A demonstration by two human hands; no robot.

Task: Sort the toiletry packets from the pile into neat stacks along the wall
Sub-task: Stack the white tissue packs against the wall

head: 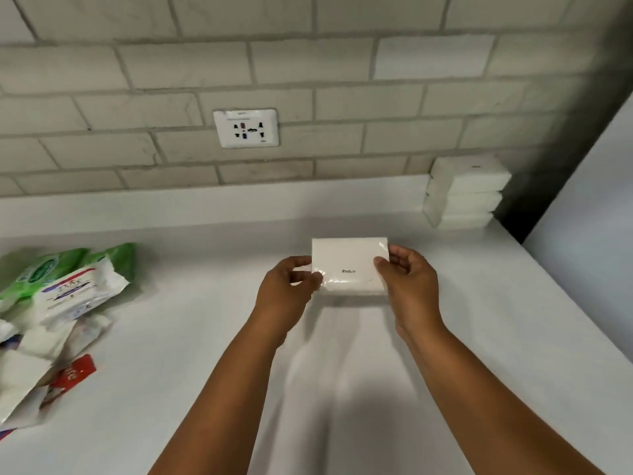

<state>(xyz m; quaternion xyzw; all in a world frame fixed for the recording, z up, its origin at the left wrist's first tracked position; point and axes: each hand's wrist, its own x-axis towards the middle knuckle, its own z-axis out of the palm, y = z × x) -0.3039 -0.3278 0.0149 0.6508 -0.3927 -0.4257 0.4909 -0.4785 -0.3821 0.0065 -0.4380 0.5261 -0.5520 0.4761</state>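
I'm looking at the pile (pixel 51 323) sitting at the far left of the counter (pixel 191 371): green wipe packs (pixel 44 269) on top toward the wall, a white pack with blue print (pixel 78 293) leaning over them, a red-labelled packet (pixel 73 371) poking out nearer me, several more white ones jumbled below. By my reckoning that's most of the job still waiting.

Moving to centre, the left hand (pixel 287 293) is pinching the left edge of a white tissue packet (pixel 349 265), thumb on top and fingers (pixel 301 260) curling behind. The right hand (pixel 411 286) is gripping the opposite edge the same way. The packet is hovering flat over the middle of the counter, date print facing up.

Further right, one stack of white tissue packets (pixel 466 193) is standing against the tiled wall (pixel 308 80), tucked into the corner; I'm counting three, perhaps four. So one sort is underway, this packet likely joining it.

Room-wise, I'm seeing a bare stretch of counter between hands and stack. The counter's right edge is running diagonally close beside the stack, so I'd be keeping clear of that drop.
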